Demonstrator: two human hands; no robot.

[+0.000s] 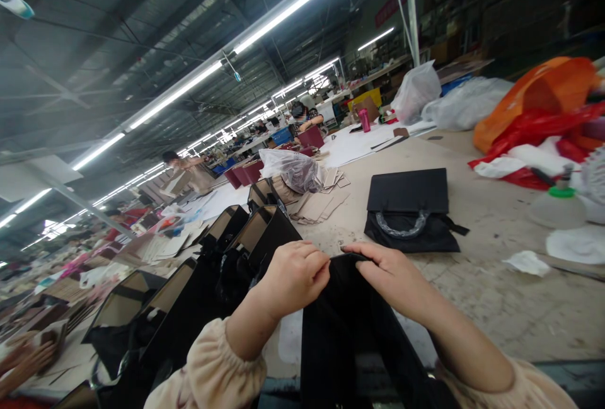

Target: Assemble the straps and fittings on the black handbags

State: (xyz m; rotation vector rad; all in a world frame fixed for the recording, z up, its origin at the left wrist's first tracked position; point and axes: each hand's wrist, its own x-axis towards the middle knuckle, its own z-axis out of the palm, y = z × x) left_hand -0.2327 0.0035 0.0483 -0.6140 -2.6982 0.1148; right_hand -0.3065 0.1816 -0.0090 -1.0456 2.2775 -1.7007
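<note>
A black handbag (326, 346) stands in front of me at the near edge of the table, its dark inside facing up. My left hand (295, 276) is closed on the bag's upper left edge, fingers curled. On the far rim my right hand (387, 270) pinches the black material between thumb and fingers. Beyond my right hand a black handbag (407, 191) lies flat, its handle (401, 226) wrapped in clear plastic. Left of my hands stand several black bags (265, 236) with tan insides.
Flat tan pieces (316, 207) lie beyond the bags beside a clear plastic bag (295, 169). At the right are orange and red plastic bags (534, 106) and a green-capped bottle (558, 204). A co-worker's hands (28, 355) show at the left edge; other people work farther back.
</note>
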